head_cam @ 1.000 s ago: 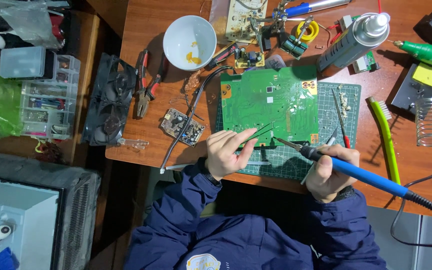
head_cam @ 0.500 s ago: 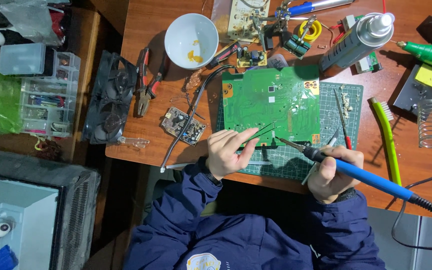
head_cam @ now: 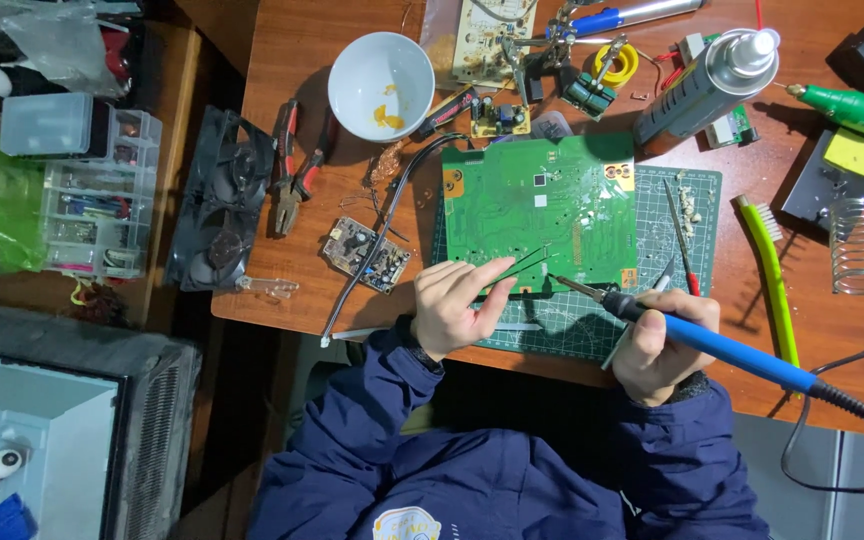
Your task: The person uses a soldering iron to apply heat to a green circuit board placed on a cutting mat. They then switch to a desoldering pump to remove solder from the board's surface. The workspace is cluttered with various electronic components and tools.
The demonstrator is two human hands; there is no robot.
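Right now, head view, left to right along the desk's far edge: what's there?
White bowl → tan circuit board → yellow wire spool → grey spray can → green rotary tool.

The person wore a dark navy padded jacket — quilted-looking, with soft folds along both sleeves. The sleeves ran full length and ended in snug, darker cuffs at the wrists, just behind the left hand (head_cam: pixel 455 310) and the right hand (head_cam: pixel 658 345). Both hands were bare, without gloves, rings or a watch in view. Low on the jacket's front, well back from the hands, sat a small round badge — pale with a touch of yellow, its details too small to tell.
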